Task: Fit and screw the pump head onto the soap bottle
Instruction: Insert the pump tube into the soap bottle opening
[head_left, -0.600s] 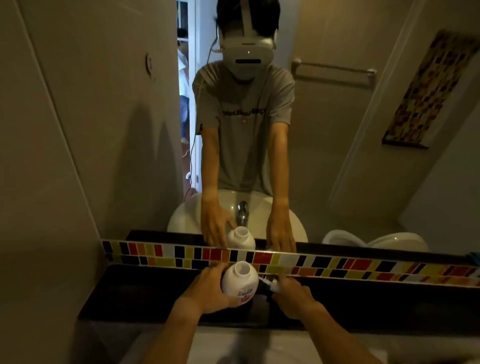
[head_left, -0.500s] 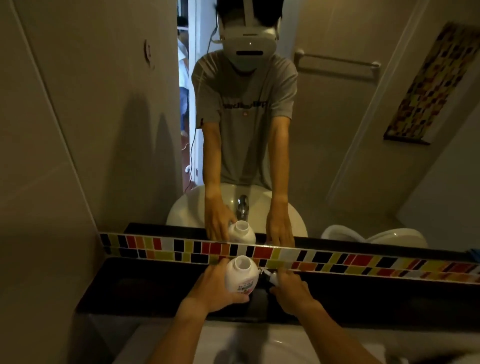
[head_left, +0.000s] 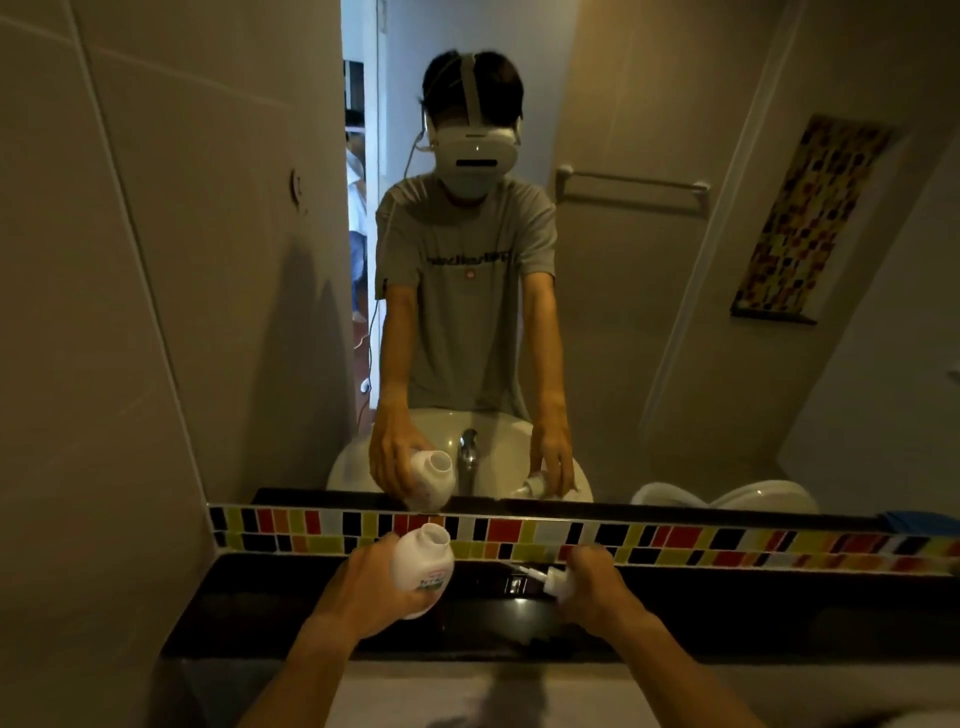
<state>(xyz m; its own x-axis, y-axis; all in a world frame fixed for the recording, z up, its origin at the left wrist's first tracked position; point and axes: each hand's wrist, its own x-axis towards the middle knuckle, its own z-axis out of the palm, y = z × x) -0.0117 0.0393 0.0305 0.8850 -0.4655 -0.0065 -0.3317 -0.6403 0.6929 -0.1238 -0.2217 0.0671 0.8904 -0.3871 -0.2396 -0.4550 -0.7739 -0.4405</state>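
A white soap bottle (head_left: 423, 564) with an open neck and a printed label is tilted above the black shelf, and my left hand (head_left: 363, 592) is wrapped around its side. To its right my right hand (head_left: 597, 584) holds the white pump head (head_left: 550, 579), its thin nozzle pointing left. The pump head and the bottle are apart, with a gap of about a hand's width between them. The mirror above repeats both hands and both parts.
The black shelf (head_left: 249, 608) runs along the wall under a band of coloured mosaic tiles (head_left: 675, 540). A big mirror (head_left: 649, 312) above shows a person, a basin with a tap and a towel rail. The white basin edge (head_left: 467, 696) is below my arms.
My hands have moved apart: the right hand has drawn the pump head to the right, away from the bottle. The bottle has tilted in my left hand. The camera has tipped upward.
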